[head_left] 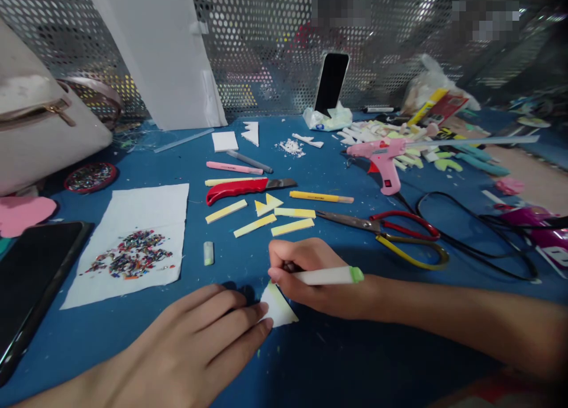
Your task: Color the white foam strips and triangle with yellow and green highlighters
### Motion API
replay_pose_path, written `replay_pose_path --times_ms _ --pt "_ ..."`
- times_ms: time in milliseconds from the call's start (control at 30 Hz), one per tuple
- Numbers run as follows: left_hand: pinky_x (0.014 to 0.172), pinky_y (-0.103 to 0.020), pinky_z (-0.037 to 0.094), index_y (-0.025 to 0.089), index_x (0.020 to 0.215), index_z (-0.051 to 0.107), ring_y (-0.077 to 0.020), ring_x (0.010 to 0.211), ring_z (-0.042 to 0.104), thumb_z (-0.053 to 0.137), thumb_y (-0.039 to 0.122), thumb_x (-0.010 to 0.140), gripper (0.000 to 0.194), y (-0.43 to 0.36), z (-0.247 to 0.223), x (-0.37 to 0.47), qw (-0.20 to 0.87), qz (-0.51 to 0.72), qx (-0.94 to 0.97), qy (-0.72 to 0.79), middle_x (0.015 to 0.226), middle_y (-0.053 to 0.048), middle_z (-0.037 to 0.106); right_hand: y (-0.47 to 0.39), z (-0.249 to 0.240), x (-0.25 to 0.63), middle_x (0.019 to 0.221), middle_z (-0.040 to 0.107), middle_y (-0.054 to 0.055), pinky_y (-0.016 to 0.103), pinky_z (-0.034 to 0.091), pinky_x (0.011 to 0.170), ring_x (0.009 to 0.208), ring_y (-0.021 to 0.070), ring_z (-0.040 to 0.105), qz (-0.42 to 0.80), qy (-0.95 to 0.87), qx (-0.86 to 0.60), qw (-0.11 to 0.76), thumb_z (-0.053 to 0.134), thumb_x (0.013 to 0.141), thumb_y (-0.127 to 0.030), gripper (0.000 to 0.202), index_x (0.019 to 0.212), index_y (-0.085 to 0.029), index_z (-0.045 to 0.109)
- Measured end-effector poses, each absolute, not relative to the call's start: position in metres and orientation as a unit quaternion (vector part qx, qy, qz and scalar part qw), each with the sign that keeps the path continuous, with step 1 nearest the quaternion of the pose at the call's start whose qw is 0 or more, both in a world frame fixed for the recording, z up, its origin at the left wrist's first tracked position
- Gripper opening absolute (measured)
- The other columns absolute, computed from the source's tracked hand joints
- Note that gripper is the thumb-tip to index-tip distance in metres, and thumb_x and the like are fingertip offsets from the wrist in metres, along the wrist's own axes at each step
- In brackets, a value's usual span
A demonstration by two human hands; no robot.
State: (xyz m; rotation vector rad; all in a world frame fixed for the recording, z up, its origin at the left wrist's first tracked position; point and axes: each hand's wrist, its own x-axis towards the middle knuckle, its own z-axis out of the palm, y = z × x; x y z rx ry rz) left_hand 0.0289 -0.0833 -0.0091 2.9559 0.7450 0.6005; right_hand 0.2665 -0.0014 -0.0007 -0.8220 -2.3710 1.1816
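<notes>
My right hand (pixel 313 275) grips a white marker with a green end (pixel 331 276), its tip down at a small white piece of foam or card (pixel 280 308). Pale yellow-green colour shows along the upper right side of that piece. With fingers stretched out, my left hand (pixel 208 331) presses the piece's left edge against the blue table. A marker cap (pixel 208 253) lies beyond my left hand. Past my right hand are several yellow-tinted strips (pixel 293 227) and a zigzag-cut piece (pixel 268 205).
Beyond the strips lie a red-handled knife (pixel 239 189), a yellow marker (pixel 322 197) and a pink marker (pixel 234 168). Scissors (pixel 408 227) and a pink glue gun (pixel 384 162) with its cord are on the right. At left, a white sheet (pixel 164 209) holds beads beside a phone (pixel 38 278).
</notes>
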Motion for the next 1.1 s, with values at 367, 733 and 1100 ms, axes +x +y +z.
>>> replay_pose_path --times_ms 367,733,1100 --pt "0.099 -0.037 0.043 0.014 0.128 0.064 -0.0218 0.105 0.058 0.027 0.014 0.107 0.042 -0.087 -0.015 0.027 0.021 0.203 0.947 0.248 0.124 -0.007 0.067 0.006 -0.009 0.271 0.063 0.044 -0.005 0.019 0.027 0.042 0.045 0.0047 0.035 0.637 -0.601 -0.258 0.408 0.049 0.101 -0.035 0.037 0.069 -0.015 0.053" --pt "0.098 -0.036 0.043 0.014 0.127 0.065 -0.0217 0.105 0.058 0.023 0.016 0.108 0.045 -0.084 -0.01 0.03 0.022 0.197 0.949 0.245 0.124 -0.005 0.068 0.005 -0.003 0.273 0.069 0.049 -0.001 0.02 0.033 0.05 0.058 0.0082 0.044 0.578 -0.682 -0.243 0.375 0.049 0.101 -0.034 0.037 0.071 -0.014 0.055" --pt "0.094 -0.037 0.045 0.011 0.127 0.064 -0.0227 0.102 0.06 0.025 0.015 0.108 0.044 -0.082 -0.008 0.03 0.025 0.188 0.955 0.228 0.118 -0.007 0.07 -0.001 -0.004 0.269 0.063 0.046 -0.006 0.019 0.027 0.051 0.053 0.0068 0.039 0.457 -0.824 -0.262 0.212 0.053 0.094 -0.027 0.021 0.077 -0.017 0.047"
